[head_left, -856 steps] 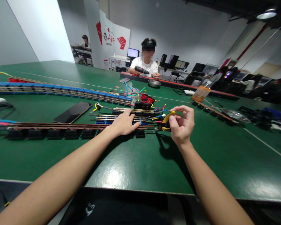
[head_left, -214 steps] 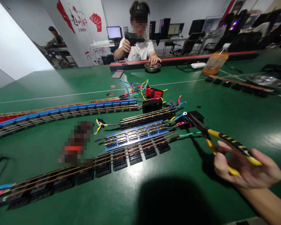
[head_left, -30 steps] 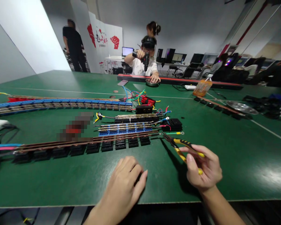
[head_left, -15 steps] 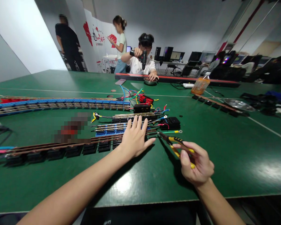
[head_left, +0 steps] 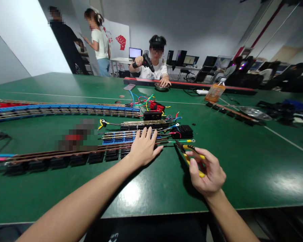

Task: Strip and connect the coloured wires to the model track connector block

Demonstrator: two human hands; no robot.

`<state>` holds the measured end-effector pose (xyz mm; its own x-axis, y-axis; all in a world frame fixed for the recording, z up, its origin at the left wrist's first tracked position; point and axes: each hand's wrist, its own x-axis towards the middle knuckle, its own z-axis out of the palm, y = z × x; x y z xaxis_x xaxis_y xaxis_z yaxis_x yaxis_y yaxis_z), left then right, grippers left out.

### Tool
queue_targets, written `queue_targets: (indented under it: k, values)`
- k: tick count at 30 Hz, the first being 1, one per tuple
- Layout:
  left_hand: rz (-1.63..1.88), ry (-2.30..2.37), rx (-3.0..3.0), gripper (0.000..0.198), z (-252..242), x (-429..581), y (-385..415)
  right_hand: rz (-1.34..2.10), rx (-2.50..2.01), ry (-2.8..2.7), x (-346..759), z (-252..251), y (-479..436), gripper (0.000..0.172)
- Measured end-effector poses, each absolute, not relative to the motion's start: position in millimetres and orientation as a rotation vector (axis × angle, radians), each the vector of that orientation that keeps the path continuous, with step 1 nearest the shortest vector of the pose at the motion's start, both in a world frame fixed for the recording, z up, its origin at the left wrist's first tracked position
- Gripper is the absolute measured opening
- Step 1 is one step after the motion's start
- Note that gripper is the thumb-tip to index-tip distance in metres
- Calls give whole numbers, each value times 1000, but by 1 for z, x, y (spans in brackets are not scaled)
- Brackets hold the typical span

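Observation:
My left hand (head_left: 144,148) lies flat with fingers stretched over the right end of a long brown rail strip with black blocks (head_left: 65,156), fingertips reaching a short blue terminal strip (head_left: 118,137). My right hand (head_left: 207,171) is closed round the yellow-and-black handles of a pair of pliers (head_left: 189,153). The pliers' jaws point at a green wire with a yellow end (head_left: 185,141) beside the rail's end. A small black box (head_left: 183,131) with coloured wires sits just beyond.
A long blue rail strip (head_left: 65,110) curves across the green table (head_left: 242,158). Loose coloured wires and a red part (head_left: 155,106) lie behind. A person with a power screwdriver (head_left: 155,65) sits opposite by a metal bowl (head_left: 161,87). Two people stand at back left. An orange bottle (head_left: 214,92) stands at the right.
My left hand went forward from the table's near edge onto the rail strip's end. My right hand with the pliers shifted slightly left. The two standing people walked left.

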<state>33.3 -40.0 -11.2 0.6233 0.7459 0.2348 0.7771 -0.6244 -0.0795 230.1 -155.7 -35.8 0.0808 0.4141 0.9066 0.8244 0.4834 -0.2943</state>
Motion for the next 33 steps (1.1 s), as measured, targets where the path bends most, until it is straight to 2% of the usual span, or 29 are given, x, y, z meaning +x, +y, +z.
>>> queue_targets:
  k: [10,15,23,33]
  values:
    - [-268,-1258,-2667,70,-10,34,-41,-602,-1002,-1747,224,-18,-152,38]
    - [-275,-1260,-2666,70,-10,33,-40,-558,-896,-1941,228,-16,-151,37]
    - [-263,-1263,-2677,69,-9,33,-41,-626,-870,-2111,225,-16,-152,20]
    - [-268,-1253,-2680,69,-9,32,-41,-626,-893,-2141,225,-19,-153,22]
